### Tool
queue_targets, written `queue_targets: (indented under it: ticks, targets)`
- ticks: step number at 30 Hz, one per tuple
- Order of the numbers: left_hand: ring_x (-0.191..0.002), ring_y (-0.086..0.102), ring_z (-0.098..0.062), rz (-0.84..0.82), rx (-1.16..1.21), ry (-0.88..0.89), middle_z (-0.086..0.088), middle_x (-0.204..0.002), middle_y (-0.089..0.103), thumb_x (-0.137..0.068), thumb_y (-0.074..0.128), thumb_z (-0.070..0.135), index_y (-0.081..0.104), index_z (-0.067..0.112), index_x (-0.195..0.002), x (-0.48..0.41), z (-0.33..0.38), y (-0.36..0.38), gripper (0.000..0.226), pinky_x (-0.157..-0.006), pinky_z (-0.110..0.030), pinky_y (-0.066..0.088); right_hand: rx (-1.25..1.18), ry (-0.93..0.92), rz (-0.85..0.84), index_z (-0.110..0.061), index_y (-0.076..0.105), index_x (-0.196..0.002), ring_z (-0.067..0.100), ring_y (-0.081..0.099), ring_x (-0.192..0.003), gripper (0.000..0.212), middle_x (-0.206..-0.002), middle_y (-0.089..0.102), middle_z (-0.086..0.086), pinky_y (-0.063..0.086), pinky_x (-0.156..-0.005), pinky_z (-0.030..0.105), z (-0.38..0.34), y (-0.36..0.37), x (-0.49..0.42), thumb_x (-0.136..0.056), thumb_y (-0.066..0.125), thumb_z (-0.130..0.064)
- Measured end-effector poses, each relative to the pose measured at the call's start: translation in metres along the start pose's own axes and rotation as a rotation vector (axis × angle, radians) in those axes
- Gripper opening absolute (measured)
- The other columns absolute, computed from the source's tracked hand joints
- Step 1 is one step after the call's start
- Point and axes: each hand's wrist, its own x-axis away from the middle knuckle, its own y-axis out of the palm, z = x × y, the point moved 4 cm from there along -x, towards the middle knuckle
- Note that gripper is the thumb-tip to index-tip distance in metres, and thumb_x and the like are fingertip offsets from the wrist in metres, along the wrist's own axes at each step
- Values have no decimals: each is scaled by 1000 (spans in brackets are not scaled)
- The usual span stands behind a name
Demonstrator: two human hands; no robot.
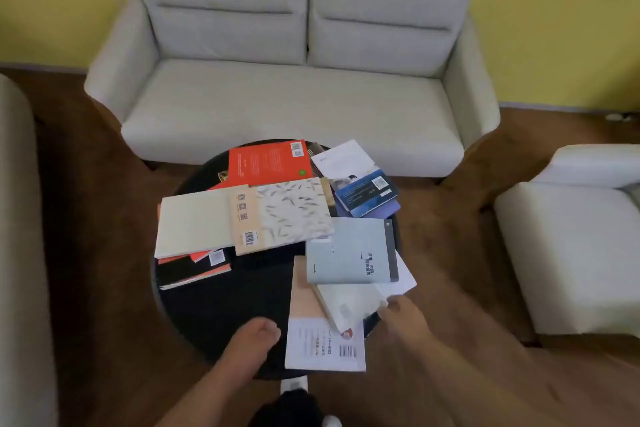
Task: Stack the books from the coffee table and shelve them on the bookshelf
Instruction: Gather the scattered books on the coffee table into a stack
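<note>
Head view: right hand (398, 310) grip pinches white book (348, 303) corner; left hand (256, 333) grip unclear.

Books (280, 215): about twelve, overlapping. Coffee table (221, 305): one. Sofa (294, 97): one. Armchair (571, 236): one.

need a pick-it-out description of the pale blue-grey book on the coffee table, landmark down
Start at the round black coffee table in front of the grey sofa and go to its near right side. There the pale blue-grey book lies on top of the white book that the right hand grips by its edge. Alone among its neighbours, it has a dark strip down its right edge and small black arrows on the cover.
</note>
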Motion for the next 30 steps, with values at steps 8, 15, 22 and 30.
queue_targets:
  ticks: [8,15,22,30]
  targets:
    - [-119,57,-22,-12,2,53,-5,-131,54,-93,64,25,45,14,-144,-65,38,15,56,-93,-31,48,-423,264,103,-4,45,-136,30,63,-94,53,-116,60,15,58,-80,43,-16,6,-30,-91,68,-19]
    - [-104,67,-31,-2,104,154,-8,-107,71,-94,63,19,67,27,-98,-104,73,33,10,-96,-49,53,-459,393,204,-12,32,-149,40,60,-112,75,-136,50,19,57,-93,53,-6,5,-38,-86,74,-17]
    - [-87,67,-22,52,143,44,-1,-99,66,-89,69,18,56,30,-90,-98,73,41,17,-64,-38,60,-794,476,122,2,61,-104,29,66,-72,20,-93,69,19,57,-67,38,12,9,-48,-85,67,0]
    - [-51,59,-24,-205,77,-213,-11,-60,59,-67,62,-4,49,9,-69,-36,32,67,18,-52,-31,45,-988,462,-25,-5,69,-103,32,73,-84,28,-89,80,12,62,-86,48,22,16,-50,-77,59,-7]
